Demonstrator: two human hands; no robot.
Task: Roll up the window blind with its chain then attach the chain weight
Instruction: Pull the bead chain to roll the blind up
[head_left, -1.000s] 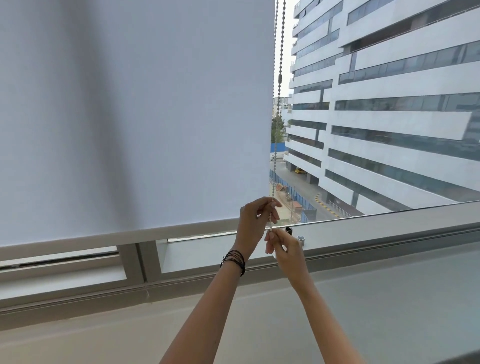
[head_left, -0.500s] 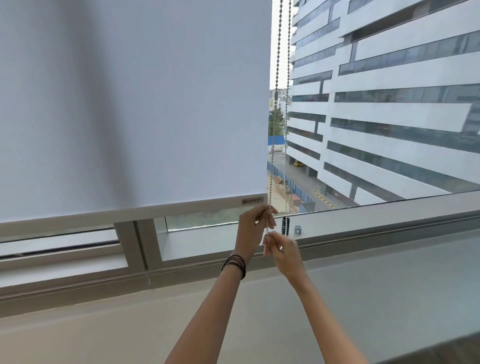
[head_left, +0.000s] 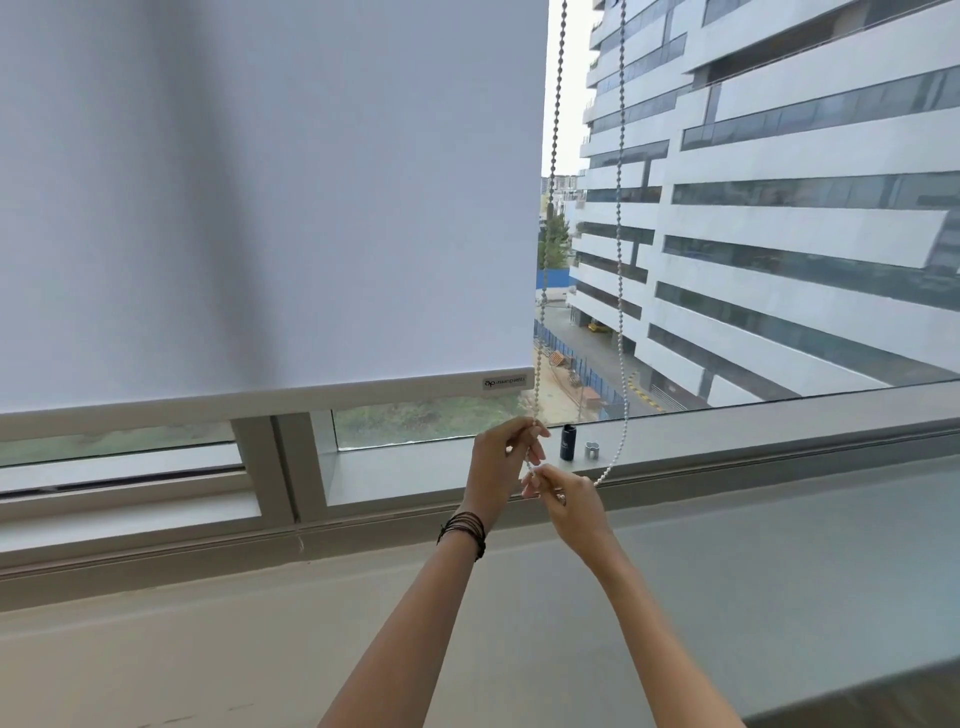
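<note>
Head view: my left hand pinches near strand of bead chain between thumb and fingertips, just below blind's bottom bar. My right hand sits right under it, fingers closed on same strand, loop curving up from it into 2nd strand. Blind covers most of pane, strip of glass bare beneath. Dark chain weight stands upright on window ledge, small silver clip beside it.
</note>
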